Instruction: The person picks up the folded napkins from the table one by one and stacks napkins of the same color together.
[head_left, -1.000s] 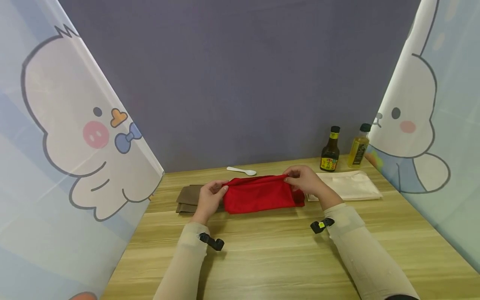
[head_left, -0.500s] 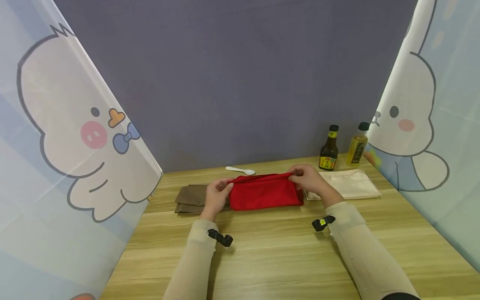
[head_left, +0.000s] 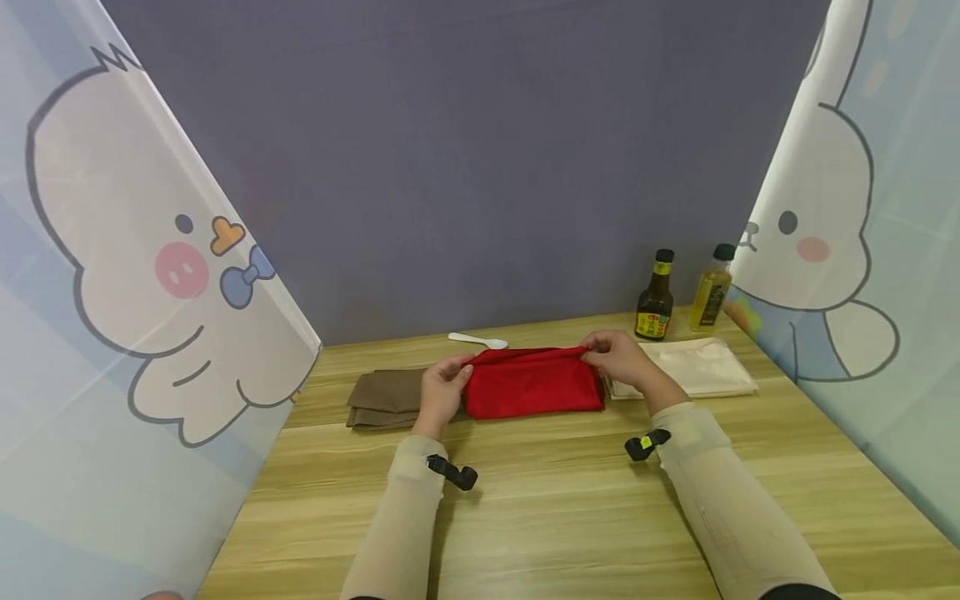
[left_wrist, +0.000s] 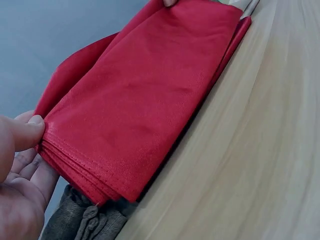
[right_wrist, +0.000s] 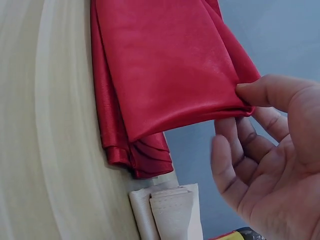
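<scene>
A folded red cloth (head_left: 536,385) stretches between both hands, its upper edge lifted and its lower part down at the table. My left hand (head_left: 445,390) pinches the upper left corner; the left wrist view shows the thumb on top of the layered, stitched edge of the cloth (left_wrist: 135,100). The upper right corner is pinched by my right hand (head_left: 621,360), thumb above and fingers beneath in the right wrist view. There, lower folds of the red cloth (right_wrist: 145,155) lie under the raised layer. A folded brown cloth (head_left: 386,398) lies left of it, partly hidden behind the left hand.
To the right lies a folded cream cloth (head_left: 701,367), partly behind the right hand. A white spoon (head_left: 477,340) rests behind the red cloth. Near the back right stand a dark sauce bottle (head_left: 656,298) and a yellow oil bottle (head_left: 711,292). The wooden table (head_left: 555,517) meets a grey backdrop.
My left hand has shifted right with its end of the red cloth, and the right hand slightly right too. The lower right part of the cloth now lies more evenly aligned under the top layer.
</scene>
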